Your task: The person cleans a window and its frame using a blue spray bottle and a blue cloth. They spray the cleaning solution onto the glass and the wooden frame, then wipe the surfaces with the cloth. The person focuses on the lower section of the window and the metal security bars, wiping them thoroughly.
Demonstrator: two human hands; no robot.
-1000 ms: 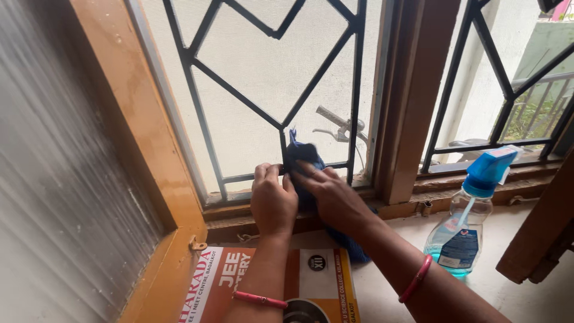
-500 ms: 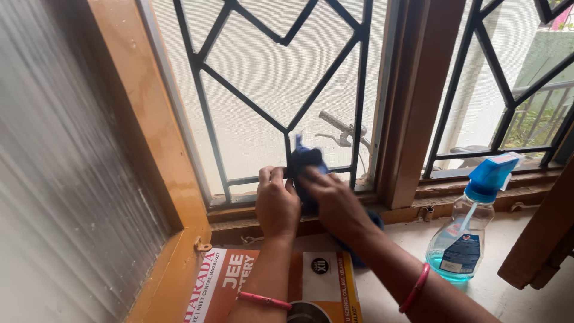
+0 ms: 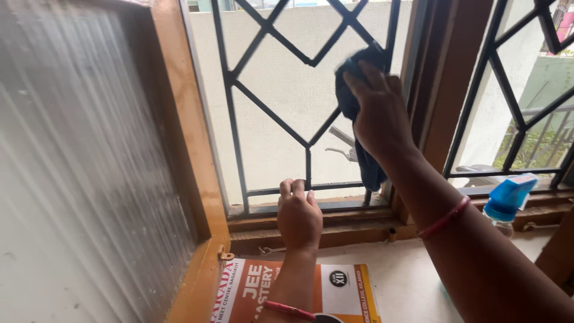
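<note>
While my left hand (image 3: 299, 216) hangs onto the bottom rail of the black window grille (image 3: 272, 60), fingers curled over the bar and thumb tucked under, my right hand (image 3: 378, 110) is way up near the top of the vertical bar on the right side of the panel. That hand has the dark blue cloth (image 3: 354, 104) bunched in it, fingers wrapped round the fabric and pressing it against the metal, with a tail of cloth dangling down below my wrist.

So as far as I can judge, I'm mid-wipe on the grille bars, doing the upright one beside the brown wooden frame (image 3: 439, 78). The mesh screen behind the bars looks pale and plain from here, can't really tell how dusty it is.

Next bit probably calls for keeping the cloth pinched snug around the bar and sliding along it without snagging on the diagonal joints. The blue-topped spray bottle (image 3: 507, 200) sits on the sill off to my right, well apart from both hands, partly hidden behind my forearm. An orange and white book (image 3: 347, 287) lies flat on the ledge right under my left wrist.
</note>
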